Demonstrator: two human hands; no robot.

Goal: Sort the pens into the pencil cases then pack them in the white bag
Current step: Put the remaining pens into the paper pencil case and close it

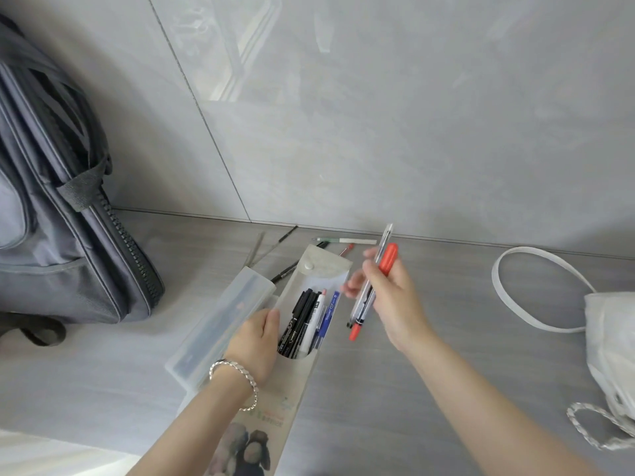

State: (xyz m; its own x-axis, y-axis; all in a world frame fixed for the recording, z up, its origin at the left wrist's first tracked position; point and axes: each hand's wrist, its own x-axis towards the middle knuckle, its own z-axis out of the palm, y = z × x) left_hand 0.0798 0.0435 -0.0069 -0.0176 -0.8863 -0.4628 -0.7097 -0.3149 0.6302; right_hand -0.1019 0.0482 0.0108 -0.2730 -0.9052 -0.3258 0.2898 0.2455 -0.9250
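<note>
1. I see the left hand (256,341) low in the centre, with its forearm coming in from the bottom edge and a bracelet (237,369) on the wrist. Its fingers curl over the left edge of the pouch (292,400) and grip it.
2. The pouch lies on the floor with its flap thrown back, and several pens (305,321) stick out of its mouth.
3. The right hand (388,297) is raised just right of the pouch, clamped round an orange marker (390,257) and a clear pen (361,302). Both are tilted, with their tops toward the wall. Two fingers stretch leftward and are blurred.
4. A clear case (220,321) lies touching the pouch's left side.
5. Loose pens (347,240) lie near the wall.
6. The white bag (608,324) sits at far right, and a backpack (51,235) at far left.
</note>
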